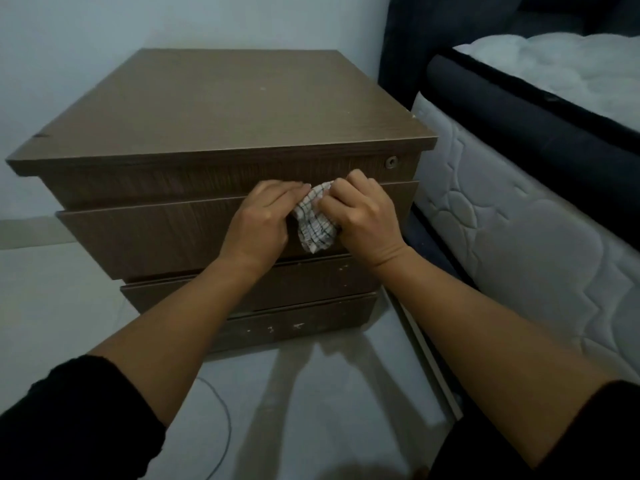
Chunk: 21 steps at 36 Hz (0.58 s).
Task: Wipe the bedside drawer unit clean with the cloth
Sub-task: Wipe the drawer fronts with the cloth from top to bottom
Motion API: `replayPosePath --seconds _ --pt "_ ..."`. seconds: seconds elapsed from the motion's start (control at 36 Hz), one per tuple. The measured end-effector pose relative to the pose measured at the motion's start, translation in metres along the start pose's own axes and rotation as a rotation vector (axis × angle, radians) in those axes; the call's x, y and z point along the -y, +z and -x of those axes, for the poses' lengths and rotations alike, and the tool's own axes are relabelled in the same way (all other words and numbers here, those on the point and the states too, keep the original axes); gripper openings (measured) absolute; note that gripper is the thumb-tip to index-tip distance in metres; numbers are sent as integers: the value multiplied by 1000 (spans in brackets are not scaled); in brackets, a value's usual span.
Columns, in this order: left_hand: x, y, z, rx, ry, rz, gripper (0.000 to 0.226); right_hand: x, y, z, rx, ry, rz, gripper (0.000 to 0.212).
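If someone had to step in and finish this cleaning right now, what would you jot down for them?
Left hand and right hand: both grip the checked cloth, bunched between them.
Cloth sits in front of the second drawer front of the drawer unit, right of centre.
Done: cannot tell which surfaces are already wiped.
Left: white specks show on the lowest drawer front; a pale spot marks the top.

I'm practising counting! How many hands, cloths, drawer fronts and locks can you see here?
Hands: 2, left hand and right hand
Cloth: 1
Drawer fronts on the drawer unit: 4
Lock: 1
Total: 8
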<state>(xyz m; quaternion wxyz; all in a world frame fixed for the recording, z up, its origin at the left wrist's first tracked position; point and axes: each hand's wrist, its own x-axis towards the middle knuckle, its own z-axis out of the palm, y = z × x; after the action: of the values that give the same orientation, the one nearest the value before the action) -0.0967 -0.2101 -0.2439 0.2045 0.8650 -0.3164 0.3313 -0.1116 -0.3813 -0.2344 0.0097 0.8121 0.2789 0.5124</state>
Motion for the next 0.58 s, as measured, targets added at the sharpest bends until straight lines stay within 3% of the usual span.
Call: replayPosePath --seconds 0.22,0.47,0.58 --pt "4 9 0 -85 30 31 48 9 28 54 123 49 -44 8" --pt "4 13 0 -122 7 50 45 21 41 89 279 181 -40 20" --pt "3 12 1 -110 1 55 45 21 32 83 262 208 -90 17"
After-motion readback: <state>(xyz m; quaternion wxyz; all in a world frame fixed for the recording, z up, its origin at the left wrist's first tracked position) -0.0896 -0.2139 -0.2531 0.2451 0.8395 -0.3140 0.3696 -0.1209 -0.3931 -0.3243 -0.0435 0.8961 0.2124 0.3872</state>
